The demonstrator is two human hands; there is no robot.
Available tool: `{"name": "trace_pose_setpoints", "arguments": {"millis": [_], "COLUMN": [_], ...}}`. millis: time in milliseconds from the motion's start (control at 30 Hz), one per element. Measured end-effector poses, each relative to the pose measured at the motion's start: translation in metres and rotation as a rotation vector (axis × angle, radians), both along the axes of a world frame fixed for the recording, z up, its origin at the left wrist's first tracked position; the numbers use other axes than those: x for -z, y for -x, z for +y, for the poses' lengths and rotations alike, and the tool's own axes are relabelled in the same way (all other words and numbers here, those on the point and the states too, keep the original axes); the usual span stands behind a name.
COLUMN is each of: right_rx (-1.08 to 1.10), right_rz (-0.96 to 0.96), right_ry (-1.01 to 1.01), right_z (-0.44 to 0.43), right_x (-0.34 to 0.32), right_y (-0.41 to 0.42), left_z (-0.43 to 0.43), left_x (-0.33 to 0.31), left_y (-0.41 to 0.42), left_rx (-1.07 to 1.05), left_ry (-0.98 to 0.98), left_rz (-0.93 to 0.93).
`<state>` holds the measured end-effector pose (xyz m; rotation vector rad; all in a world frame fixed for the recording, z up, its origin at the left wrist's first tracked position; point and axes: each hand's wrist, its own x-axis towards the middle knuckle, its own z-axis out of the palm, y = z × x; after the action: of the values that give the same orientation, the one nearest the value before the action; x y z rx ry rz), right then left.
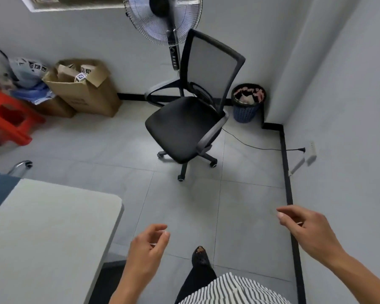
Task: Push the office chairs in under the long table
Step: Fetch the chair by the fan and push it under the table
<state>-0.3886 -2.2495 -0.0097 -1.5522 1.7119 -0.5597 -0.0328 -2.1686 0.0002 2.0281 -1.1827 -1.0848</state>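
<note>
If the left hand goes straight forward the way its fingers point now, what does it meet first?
Probably the black office chair. The left hand is empty, fingers loosely curled, with only bare floor tiles between; depth is hard to judge.

Office chair (184,130) ahead mid-floor, fan (162,18) behind it, long table (42,233) near left.

Chair: a black mesh-back office chair (184,128) stood mid-frame on the tiled floor, well apart from the table.
Table: a pale long table (42,233) filled the lower left.
Hands: the left hand (148,249) and right hand (305,227) hung empty, fingers loosely curled, at the bottom of the frame.
Background: a standing fan (162,18) rose just behind the chair.
</note>
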Motion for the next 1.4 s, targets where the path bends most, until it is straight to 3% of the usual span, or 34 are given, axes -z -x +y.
{"name": "trace_pose_setpoints", "arguments": {"millis": [267, 500, 767, 967, 1233, 1400], "right_rx": [0.233, 0.336, 0.23, 0.131, 0.114, 0.117], "right_rz": [-0.077, -0.088, -0.094, -0.098, -0.09, -0.066], "right_ry": [0.026, 0.006, 0.034, 0.066, 0.043, 0.03], "right_z": [-0.122, -0.25, -0.453, -0.567, -0.648, -0.689], "right_x": [-0.02, -0.001, -0.018, -0.03, -0.021, -0.022], "right_y": [0.013, 0.069, 0.118, 0.104, 0.075, 0.084], "left_z": [-0.225, -0.377, -0.535, -0.648, -0.836, -0.874], "left_x": [-0.041, -0.028, -0.04, -0.047, 0.002, 0.022], "left_y": [0.01, 0.075, 0.145, 0.161, 0.176, 0.179], "left_rx": [0.216, 0.268, 0.215, 0.128, 0.044, 0.017], "left_ry": [0.079, 0.108, 0.113, 0.156, 0.086, -0.056], "left_rz": [-0.028, -0.006, 0.019, -0.011, -0.11, -0.186]}}
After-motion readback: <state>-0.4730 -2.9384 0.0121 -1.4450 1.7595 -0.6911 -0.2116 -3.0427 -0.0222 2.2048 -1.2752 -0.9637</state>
